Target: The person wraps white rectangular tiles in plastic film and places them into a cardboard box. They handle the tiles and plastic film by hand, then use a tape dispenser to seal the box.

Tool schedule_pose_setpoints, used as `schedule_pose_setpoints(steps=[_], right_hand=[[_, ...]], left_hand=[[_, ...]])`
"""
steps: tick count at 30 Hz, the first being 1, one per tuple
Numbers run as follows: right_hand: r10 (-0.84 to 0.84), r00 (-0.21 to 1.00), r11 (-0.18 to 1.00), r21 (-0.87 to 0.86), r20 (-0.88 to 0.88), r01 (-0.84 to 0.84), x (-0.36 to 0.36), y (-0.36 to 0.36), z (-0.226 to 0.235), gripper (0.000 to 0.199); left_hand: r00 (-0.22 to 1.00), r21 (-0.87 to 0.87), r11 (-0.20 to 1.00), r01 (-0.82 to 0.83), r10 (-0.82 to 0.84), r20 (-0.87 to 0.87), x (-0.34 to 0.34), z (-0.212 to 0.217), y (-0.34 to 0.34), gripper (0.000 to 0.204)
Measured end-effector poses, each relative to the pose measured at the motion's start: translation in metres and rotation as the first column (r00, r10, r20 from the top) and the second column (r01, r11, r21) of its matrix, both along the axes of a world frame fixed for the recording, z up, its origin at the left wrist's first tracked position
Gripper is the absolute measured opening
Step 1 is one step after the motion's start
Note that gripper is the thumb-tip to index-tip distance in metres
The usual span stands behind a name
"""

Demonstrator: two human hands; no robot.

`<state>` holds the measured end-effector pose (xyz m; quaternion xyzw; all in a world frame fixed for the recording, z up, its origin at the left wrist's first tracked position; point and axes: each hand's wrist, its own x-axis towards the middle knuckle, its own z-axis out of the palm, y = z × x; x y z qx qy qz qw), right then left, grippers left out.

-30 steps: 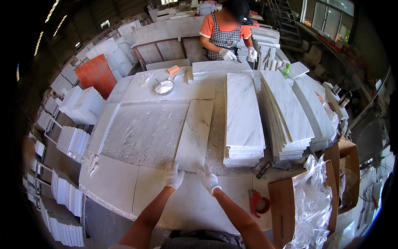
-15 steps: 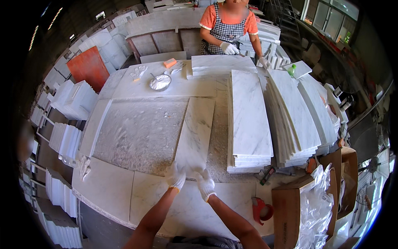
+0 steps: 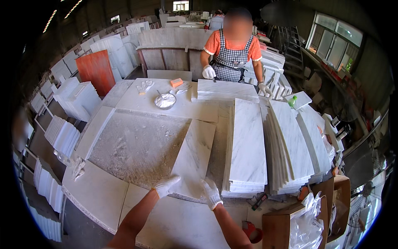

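Observation:
A long white marble slab (image 3: 194,153) with grey veins lies lengthwise in front of me, across a dusty recessed part of the worktable. My left hand (image 3: 167,185), in a white knit glove, touches its near left edge with the fingers stretched out. At the near right edge is my right hand (image 3: 211,193), gloved alike, its fingers extended along the side. Neither hand appears wrapped round the slab. Just right of it stands a stack of similar slabs (image 3: 247,145), with another stack (image 3: 290,141) beyond.
Across the table a co-worker (image 3: 234,58) in a checked apron stands behind more slabs (image 3: 226,89). A bowl of white material (image 3: 165,100), an orange block (image 3: 176,82) and gloves (image 3: 145,86) lie at the back. Near right are a red tape dispenser (image 3: 251,232) and a cardboard box (image 3: 275,226).
My hands have moved apart, from the slab's near end to its two side edges. The view has tilted up, showing more of the co-worker, whose gloved hand has shifted left.

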<state>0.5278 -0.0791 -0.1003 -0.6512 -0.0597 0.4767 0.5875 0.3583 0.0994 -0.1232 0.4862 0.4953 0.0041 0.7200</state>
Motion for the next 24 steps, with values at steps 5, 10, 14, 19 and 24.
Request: schedule_pose_setpoints(steps=[5, 10, 14, 19, 24], right_hand=[[-0.002, 1.000, 0.999, -0.036, -0.027, 0.001, 0.016, 0.007, -0.047, 0.064], [-0.098, 0.910, 0.950, -0.234, 0.403, 0.206, -0.036, -0.034, -0.062, 0.066], [0.142, 0.794, 0.921, -0.373, 0.591, 0.113, -0.066, -0.076, -0.027, 0.060], [0.434, 0.653, 0.868, -0.483, 0.620, -0.118, -0.063, -0.113, -0.018, 0.061], [0.712, 0.440, 0.692, -0.652, 0.547, -0.309, -0.057, -0.115, 0.000, 0.058]], left_hand=[[0.982, 0.104, 0.991, 0.080, -0.096, 0.164, 0.006, 0.032, -0.054, 0.033], [0.993, 0.175, 0.984, 0.046, -0.063, 0.096, -0.045, 0.028, -0.139, 0.030], [0.962, 0.373, 0.911, 0.178, -0.240, 0.127, -0.098, 0.024, -0.196, 0.039], [0.921, 0.163, 0.982, -0.098, 0.028, 0.388, -0.099, 0.020, -0.170, 0.046], [0.765, -0.512, 0.850, -0.125, 0.411, 0.495, -0.127, 0.033, -0.130, 0.040]])
